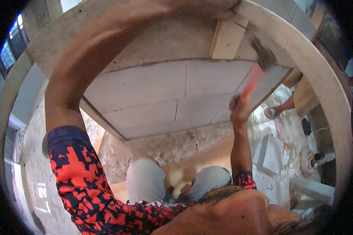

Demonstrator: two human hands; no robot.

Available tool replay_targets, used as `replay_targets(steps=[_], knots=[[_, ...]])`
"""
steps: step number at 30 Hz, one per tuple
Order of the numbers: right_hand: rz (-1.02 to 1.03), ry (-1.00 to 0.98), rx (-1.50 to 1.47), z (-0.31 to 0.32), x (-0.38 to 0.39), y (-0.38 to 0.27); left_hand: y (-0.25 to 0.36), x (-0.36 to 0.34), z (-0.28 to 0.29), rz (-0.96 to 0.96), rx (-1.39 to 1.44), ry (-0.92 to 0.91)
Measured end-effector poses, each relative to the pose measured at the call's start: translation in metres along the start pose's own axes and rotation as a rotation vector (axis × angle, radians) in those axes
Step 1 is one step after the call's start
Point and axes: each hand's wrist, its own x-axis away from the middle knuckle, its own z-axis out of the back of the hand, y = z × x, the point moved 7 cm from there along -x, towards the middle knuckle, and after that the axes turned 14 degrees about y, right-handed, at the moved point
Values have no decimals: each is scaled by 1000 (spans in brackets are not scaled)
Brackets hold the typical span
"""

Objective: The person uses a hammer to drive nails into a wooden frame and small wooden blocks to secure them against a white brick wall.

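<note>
My right hand is wrapped round the red-orange handle of a hammer. Motion blurs the hammer, and its dark head is beside a pale wooden block. The block lies against a grey-brown board at the top of the view. My left arm stretches up and across to the right, so that my left hand is at the block's upper end. Its fingers are blurred and partly cut off by the view's edge, and I cannot make out what they hold.
Below the board is a wall of large white blocks. A co-worker's sandalled foot stands at the right. Loose white blocks lie on the dusty floor at the lower right. A wooden plank runs near my knees.
</note>
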Motion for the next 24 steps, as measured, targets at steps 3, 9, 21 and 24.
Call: replay_targets(steps=[3, 9, 21, 24], knots=[[246, -27, -383, 1, 19, -49, 2, -2, -4, 27, 93, -8], [662, -1, 556, 14, -6, -13, 2, -8, -17, 13, 19, -15], [350, -86, 401, -7, -2, -2, 0, -4, 0, 49, 67, 46], [399, -54, -83, 3, 21, -24, 1, 2, -6, 78, 99, 26]])
